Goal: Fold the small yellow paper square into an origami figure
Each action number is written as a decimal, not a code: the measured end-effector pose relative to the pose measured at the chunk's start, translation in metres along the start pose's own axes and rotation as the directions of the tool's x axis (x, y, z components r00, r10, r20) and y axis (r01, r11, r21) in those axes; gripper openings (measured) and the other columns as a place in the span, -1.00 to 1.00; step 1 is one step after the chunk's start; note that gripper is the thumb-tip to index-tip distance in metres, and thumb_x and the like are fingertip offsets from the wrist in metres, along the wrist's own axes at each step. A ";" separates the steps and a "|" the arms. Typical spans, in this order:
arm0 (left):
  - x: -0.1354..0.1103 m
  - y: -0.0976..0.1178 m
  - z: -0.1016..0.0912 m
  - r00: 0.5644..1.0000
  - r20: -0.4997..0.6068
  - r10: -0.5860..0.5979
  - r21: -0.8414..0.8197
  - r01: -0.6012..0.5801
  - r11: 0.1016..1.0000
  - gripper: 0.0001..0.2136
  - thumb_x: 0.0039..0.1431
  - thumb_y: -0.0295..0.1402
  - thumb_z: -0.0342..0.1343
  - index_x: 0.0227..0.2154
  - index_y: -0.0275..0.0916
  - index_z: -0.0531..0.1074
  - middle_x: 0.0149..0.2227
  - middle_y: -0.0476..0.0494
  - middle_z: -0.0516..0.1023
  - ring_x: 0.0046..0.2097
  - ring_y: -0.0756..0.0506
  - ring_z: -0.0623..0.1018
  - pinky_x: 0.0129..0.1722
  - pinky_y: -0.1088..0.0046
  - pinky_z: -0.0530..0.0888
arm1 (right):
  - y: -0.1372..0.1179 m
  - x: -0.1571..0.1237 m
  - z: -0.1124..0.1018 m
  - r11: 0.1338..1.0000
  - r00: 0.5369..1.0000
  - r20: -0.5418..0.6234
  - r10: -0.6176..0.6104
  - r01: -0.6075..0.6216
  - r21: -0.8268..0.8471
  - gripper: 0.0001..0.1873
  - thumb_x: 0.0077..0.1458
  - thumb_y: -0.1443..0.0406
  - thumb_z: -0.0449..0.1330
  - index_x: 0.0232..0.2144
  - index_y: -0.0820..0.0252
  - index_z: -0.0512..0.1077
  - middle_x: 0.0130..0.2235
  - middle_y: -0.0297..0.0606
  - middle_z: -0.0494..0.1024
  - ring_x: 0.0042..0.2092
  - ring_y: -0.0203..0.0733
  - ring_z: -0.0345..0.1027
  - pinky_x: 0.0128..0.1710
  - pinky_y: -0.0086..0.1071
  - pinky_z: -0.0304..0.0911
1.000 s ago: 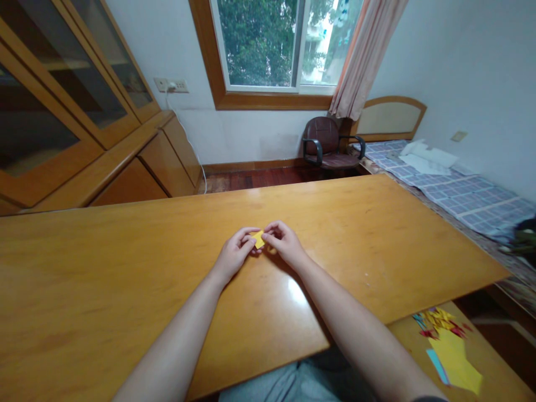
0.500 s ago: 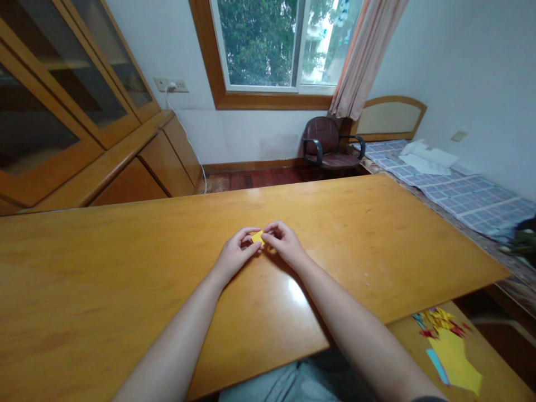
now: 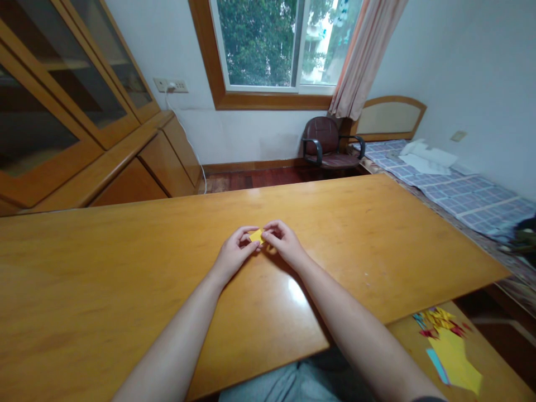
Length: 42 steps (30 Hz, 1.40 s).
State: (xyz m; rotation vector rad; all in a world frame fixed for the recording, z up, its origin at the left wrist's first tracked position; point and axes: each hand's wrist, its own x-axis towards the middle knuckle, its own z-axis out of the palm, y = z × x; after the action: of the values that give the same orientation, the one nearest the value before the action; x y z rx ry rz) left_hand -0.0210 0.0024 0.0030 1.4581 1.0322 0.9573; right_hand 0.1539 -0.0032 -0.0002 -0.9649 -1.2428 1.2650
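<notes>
A small folded piece of yellow paper (image 3: 256,237) is held between my two hands, just over the middle of the wooden table (image 3: 125,268). My left hand (image 3: 237,248) grips its left side, thumb below and fingers curled at the upper edge. On the other side my right hand (image 3: 282,243) pinches the paper's right end between thumb and fingers. Both hands are closed on it, and the fingertips cover part of its edges, so the exact folded shape cannot be made out.
At lower right, a lower surface (image 3: 402,340) carries yellow paper sheets (image 3: 454,360), a blue strip (image 3: 438,365) and a pile of small folded yellow, red and blue pieces (image 3: 439,319). Beyond the table stand a chair (image 3: 322,139), a bed (image 3: 473,195) and a cabinet (image 3: 121,156).
The yellow paper and the fingers of my left hand have shifted very slightly to the left and up. Both hands keep their hold; everything else looks the same.
</notes>
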 end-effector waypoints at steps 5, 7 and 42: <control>-0.001 0.002 0.000 1.000 0.008 0.012 0.026 -0.012 1.000 -0.60 0.07 -0.22 0.20 -0.03 -0.23 0.39 -0.45 0.02 0.52 -0.33 -0.07 0.56 -0.24 0.43 0.45 | -0.001 -0.001 0.002 0.999 0.999 0.043 0.028 -0.029 0.035 -0.68 -0.03 0.19 0.31 -0.25 0.17 0.34 -0.40 -0.36 0.51 -0.41 -0.30 0.41 -0.40 -0.43 0.24; -0.001 0.003 0.001 1.000 0.007 0.009 0.037 -0.009 0.999 -0.59 0.06 -0.22 0.21 -0.03 -0.23 0.39 -0.46 0.02 0.51 -0.33 -0.07 0.56 -0.25 0.43 0.45 | 0.000 0.000 0.002 0.999 0.999 0.040 0.024 -0.025 0.029 -0.69 -0.02 0.19 0.31 -0.25 0.17 0.35 -0.41 -0.37 0.51 -0.41 -0.31 0.41 -0.40 -0.44 0.25; 0.001 0.001 0.000 1.000 0.002 0.003 -0.023 -0.003 1.000 -0.60 0.08 -0.28 0.19 -0.01 -0.24 0.36 -0.49 0.08 0.44 -0.35 -0.05 0.56 -0.23 0.40 0.49 | 0.002 0.001 0.001 0.998 0.999 0.041 0.006 -0.008 0.060 -0.70 0.00 0.23 0.29 -0.22 0.16 0.33 -0.44 -0.40 0.51 -0.44 -0.34 0.38 -0.42 -0.46 0.22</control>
State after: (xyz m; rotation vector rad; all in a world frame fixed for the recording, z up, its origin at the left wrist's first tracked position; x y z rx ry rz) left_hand -0.0210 0.0035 0.0043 1.4415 1.0144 0.9666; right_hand 0.1528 -0.0016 -0.0019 -0.9050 -1.2263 1.3263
